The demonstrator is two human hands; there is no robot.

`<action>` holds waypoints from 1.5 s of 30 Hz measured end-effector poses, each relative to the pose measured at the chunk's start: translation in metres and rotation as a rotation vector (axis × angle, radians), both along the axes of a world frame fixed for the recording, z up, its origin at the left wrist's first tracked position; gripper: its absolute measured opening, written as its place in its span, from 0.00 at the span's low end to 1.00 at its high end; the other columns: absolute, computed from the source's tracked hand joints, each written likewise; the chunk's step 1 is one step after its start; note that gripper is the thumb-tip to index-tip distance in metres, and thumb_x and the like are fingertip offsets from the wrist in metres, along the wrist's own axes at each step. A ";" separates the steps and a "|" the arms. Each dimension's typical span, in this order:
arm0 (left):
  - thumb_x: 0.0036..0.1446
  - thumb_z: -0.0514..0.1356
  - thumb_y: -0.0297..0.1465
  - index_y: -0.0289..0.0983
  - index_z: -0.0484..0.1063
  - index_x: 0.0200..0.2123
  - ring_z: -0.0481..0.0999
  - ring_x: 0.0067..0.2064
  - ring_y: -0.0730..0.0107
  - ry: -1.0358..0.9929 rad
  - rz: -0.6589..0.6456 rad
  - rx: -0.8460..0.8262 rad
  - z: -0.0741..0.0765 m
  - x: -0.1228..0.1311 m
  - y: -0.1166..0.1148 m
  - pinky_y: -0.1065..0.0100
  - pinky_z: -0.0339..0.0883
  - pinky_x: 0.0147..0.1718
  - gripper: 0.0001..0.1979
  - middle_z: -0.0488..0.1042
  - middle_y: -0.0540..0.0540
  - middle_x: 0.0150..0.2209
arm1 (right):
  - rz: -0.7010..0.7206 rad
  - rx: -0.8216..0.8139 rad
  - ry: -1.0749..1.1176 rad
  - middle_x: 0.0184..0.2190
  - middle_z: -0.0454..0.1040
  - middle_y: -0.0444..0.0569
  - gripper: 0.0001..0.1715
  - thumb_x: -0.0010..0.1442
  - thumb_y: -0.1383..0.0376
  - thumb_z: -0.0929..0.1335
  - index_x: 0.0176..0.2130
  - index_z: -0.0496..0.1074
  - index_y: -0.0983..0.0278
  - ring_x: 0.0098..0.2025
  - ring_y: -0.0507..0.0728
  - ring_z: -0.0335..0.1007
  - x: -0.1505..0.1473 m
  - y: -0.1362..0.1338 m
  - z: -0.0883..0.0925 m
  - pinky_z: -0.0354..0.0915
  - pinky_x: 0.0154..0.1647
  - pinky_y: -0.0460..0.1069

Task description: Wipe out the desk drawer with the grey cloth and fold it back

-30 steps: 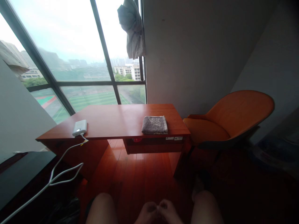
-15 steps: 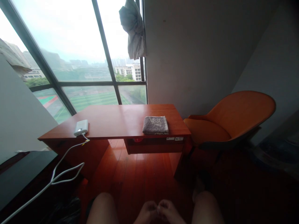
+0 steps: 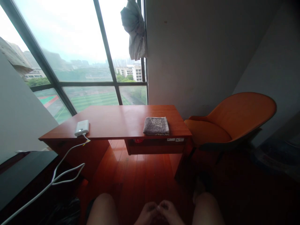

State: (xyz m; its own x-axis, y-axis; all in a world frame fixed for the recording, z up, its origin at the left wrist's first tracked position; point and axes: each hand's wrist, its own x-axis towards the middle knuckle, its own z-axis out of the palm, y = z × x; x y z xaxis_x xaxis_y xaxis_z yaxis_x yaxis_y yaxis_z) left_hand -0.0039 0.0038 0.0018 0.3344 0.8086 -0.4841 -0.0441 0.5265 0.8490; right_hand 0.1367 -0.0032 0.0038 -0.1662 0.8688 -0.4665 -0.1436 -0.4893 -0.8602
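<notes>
Low in the view, between my knees, my left hand (image 3: 148,212) and my right hand (image 3: 168,212) meet at the fingertips. The fingers of both are curled in, and no object shows in either one; the light there is dim. Beyond them stands a reddish-brown wooden desk (image 3: 112,120). On its right half lies a folded grey-brown towel (image 3: 156,126) with a pale pattern. A white power bank (image 3: 82,127) rests near the desk's left front edge, with a white cable (image 3: 56,170) plugged into it. Both hands are well apart from these things.
An orange chair (image 3: 241,122) stands right of the desk. Under the desktop is a shelf (image 3: 156,149) with a red item inside. A dark surface (image 3: 25,172) is at the left, below the window (image 3: 89,72). The cable hangs in a loop across the left side.
</notes>
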 end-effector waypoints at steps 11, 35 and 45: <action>0.37 0.66 0.52 0.35 0.72 0.25 0.67 0.23 0.73 0.015 -0.005 0.001 -0.007 -0.001 -0.002 0.71 0.54 0.24 0.25 0.71 0.51 0.20 | -0.013 0.015 -0.028 0.20 0.64 0.40 0.29 0.35 0.42 0.72 0.23 0.63 0.62 0.24 0.51 0.64 -0.002 -0.003 -0.007 0.61 0.28 0.49; 0.48 0.59 0.48 0.35 0.71 0.23 0.73 0.28 0.67 0.086 -0.040 0.195 -0.025 0.002 -0.003 0.68 0.63 0.29 0.20 0.74 0.49 0.22 | 0.039 -0.063 -0.068 0.15 0.64 0.40 0.31 0.33 0.40 0.70 0.22 0.65 0.62 0.18 0.48 0.56 -0.002 -0.001 -0.012 0.47 0.21 0.46; 0.48 0.59 0.42 0.36 0.69 0.23 0.73 0.29 0.68 0.152 -0.029 0.212 -0.021 0.002 -0.001 0.69 0.63 0.29 0.14 0.73 0.50 0.23 | -0.031 -0.048 -0.024 0.17 0.66 0.41 0.26 0.33 0.45 0.72 0.22 0.65 0.62 0.19 0.48 0.58 -0.002 -0.001 -0.004 0.51 0.22 0.46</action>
